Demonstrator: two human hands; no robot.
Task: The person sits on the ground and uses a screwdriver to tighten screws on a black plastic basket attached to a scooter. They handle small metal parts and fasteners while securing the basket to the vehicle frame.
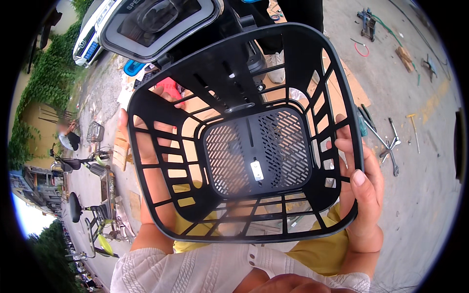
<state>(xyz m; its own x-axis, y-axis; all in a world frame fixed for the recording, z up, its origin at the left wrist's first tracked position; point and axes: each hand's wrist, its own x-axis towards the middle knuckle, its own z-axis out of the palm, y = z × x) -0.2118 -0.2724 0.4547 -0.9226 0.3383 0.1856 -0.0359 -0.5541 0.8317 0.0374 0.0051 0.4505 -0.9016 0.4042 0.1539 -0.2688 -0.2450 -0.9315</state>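
A black plastic basket (266,193) with slotted sides fills the middle, its open top facing me. My left hand (144,141) is closed on its left side, and much of it shows only through the slots. On the right side, the fingers of my right hand (367,190) wrap round the wall, with the thumb on the rim. A small shiny metal plate (256,170) lies on the perforated floor of the basket. The basket's far wall is close to a black vehicle front with a grey-framed light or display (163,27); whether they touch I cannot tell.
Wrenches (389,146) and a yellow-handled tool (414,129) lie on the concrete to the right. Farther off are a floor jack (367,24) and wood blocks (404,58). Cardboard (354,83) lies beneath. Scooters (100,190), a white car (90,41) and a person (69,136) are at left.
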